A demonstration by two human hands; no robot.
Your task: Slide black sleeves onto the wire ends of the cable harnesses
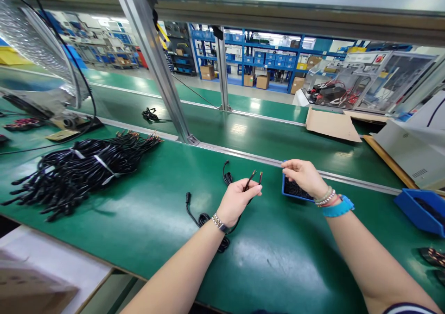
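1. Evidently, two cable ends (255,179) are pinched in the left hand (239,197), its thumb and fingers closed firmly on them; the coloured tips are left poking out past the fingertips, probably so that the bare wires can be reached freely.
2. The right hand (306,178) is held over the near bin (298,197), thumb and fingertips drawn nearly together; whether anything small is gripped between them cannot be told.
3. Just below the right fingers, small black pieces (295,189) are kept in that bin, presumably set there for a short reach.
4. Nearer than the left fingers and to their left, cables (203,220) are laid loosely on the bench (146,230); by this slack, tugging on the held ends is perhaps avoided. Just beyond the left hand, another coil (227,178) is seen.
5. Well to the left of the fingers, a thick bundle (86,170) is bound by white ties (103,165), likely against tangling; its connectors are turned to one side and its wire ends to the other.
6. Beyond both hands, the bench is crossed by a metal rail (243,155); well to the right of the right fingers, a second bin (410,216) is placed.
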